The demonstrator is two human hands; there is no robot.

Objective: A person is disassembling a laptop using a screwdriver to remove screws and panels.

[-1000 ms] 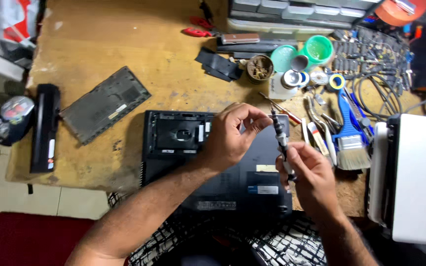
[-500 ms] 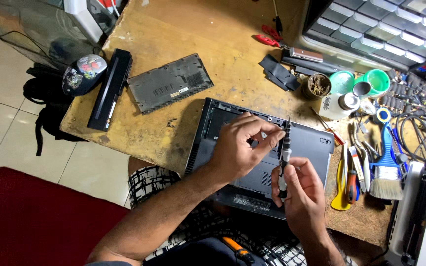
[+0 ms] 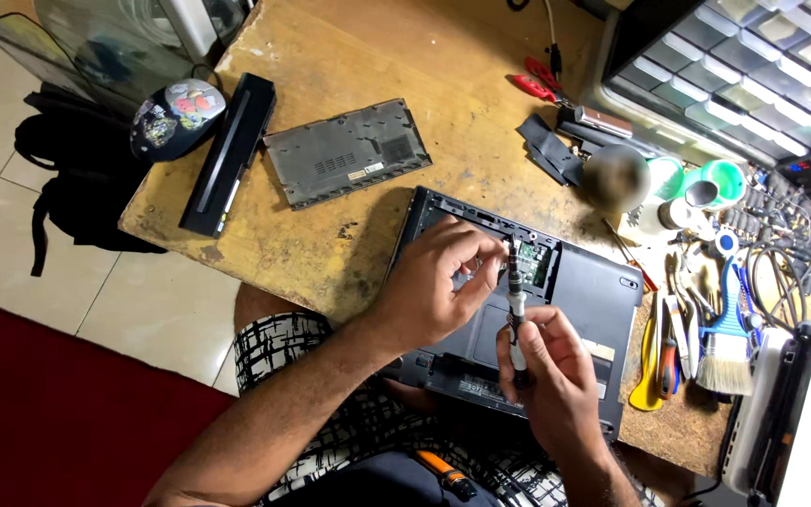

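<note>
An upturned black laptop (image 3: 603,291) lies at the near edge of the wooden table (image 3: 359,56), its bottom cover off. My right hand (image 3: 551,376) grips a slim screwdriver (image 3: 516,300) upright over the open bay. My left hand (image 3: 434,282) pinches the screwdriver's upper end with fingertips near the exposed circuit board (image 3: 537,268). The removed grey cover panel (image 3: 344,152) rests on the table to the left of the laptop. A long black battery (image 3: 229,155) lies further left.
A round sticker-covered object (image 3: 175,117) sits by the battery. Red cutters (image 3: 542,80), cups, pliers, a blue-handled brush (image 3: 726,329) and cables crowd the right side. A drawer cabinet (image 3: 753,75) stands at the back right. A black bag (image 3: 77,178) lies on the tiled floor.
The camera has swung so the table appears shifted right and the floor shows at left. Both hands stay on the screwdriver, whose tip has lowered toward the laptop's open bay.
</note>
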